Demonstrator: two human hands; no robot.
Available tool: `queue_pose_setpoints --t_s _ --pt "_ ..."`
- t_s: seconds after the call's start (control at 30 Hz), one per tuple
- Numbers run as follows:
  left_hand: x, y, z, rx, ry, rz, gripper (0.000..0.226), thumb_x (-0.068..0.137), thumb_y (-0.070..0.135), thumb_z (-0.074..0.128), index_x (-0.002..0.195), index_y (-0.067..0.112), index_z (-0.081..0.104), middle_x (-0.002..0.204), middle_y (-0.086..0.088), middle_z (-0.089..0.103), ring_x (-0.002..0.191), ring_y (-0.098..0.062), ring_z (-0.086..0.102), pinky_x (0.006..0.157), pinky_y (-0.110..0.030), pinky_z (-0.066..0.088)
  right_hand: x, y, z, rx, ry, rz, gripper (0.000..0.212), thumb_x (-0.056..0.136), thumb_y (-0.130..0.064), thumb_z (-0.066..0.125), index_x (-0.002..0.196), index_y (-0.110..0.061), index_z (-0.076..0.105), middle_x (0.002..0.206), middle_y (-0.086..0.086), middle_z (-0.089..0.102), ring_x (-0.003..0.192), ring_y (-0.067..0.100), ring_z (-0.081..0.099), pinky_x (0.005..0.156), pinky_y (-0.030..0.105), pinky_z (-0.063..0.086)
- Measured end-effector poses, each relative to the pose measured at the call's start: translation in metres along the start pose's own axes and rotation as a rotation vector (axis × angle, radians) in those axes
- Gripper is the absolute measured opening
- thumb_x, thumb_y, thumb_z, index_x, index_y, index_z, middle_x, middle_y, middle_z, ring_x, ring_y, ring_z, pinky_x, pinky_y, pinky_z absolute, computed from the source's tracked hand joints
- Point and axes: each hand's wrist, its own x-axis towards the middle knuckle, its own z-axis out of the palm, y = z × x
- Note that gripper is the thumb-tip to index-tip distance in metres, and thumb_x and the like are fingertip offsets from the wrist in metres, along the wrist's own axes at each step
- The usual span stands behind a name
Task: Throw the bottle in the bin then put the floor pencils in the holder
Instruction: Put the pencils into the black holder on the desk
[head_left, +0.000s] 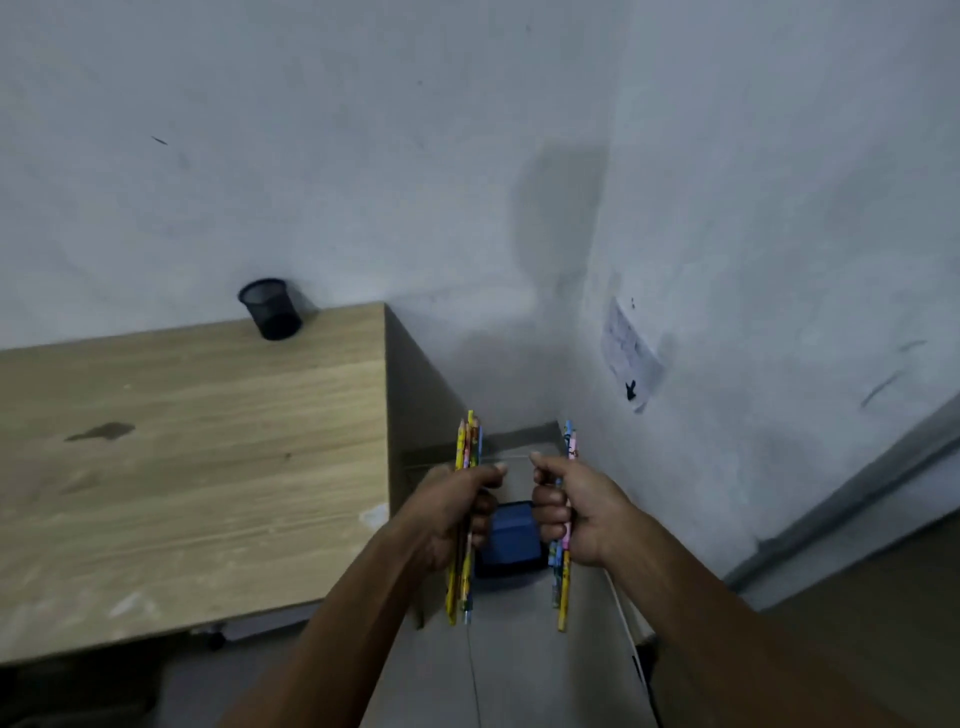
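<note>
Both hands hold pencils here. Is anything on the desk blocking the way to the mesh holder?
Nothing visible does. The black mesh holder stands alone at the desk's far edge by the wall, its opening uncovered. The left hand and right hand grip their pencils over the floor beside the desk.

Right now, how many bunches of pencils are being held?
2: one bunch in the left hand, one bunch in the right hand. Single pencils overlap, so their number is uncertain.
</note>
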Motion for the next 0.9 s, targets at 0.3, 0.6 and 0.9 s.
queue_pose_setpoints --t_s 0.3,0.6,0.9 --pt "-0.057 0.107 -0.03 -0.133 0.192 0.196 0.027 0.091 0.023 0.059 0.068 0.021 0.045 0.045 0.006 0.025 0.032 -0.009 0.022 0.038 -0.015 0.022 -0.039 -0.083 0.092 -0.101 -0.159 -0.073 0.039 0.095 -0.031 0.051 0.06 -0.019 0.04 0.034 -0.007 0.024 0.023 0.006 0.019 0.033 0.01 0.017" --pt "-0.043 0.167 -0.116 -0.332 0.495 0.384 0.025 0.088 0.024 0.066 0.073 0.012 0.05 0.037 0.007 0.027 0.03 -0.01 0.024 0.037 -0.018 0.026 0.009 -0.12 0.194 -0.125 -0.23 -0.145 0.039 0.096 -0.031 0.053 0.06 -0.018 0.042 0.034 -0.007 0.025 0.025 0.007 0.021 0.033 0.012 0.019" --pt "0.059 0.248 -0.256 -0.46 0.685 0.526 0.042 0.092 0.035 0.063 0.066 0.002 0.058 0.04 0.001 0.046 0.038 -0.017 0.039 0.043 -0.027 0.039 0.152 -0.146 0.321 0.031 -0.099 -0.204 0.042 0.097 -0.041 0.05 0.064 -0.017 0.045 0.037 -0.005 0.026 0.029 0.009 0.023 0.037 0.019 0.024"
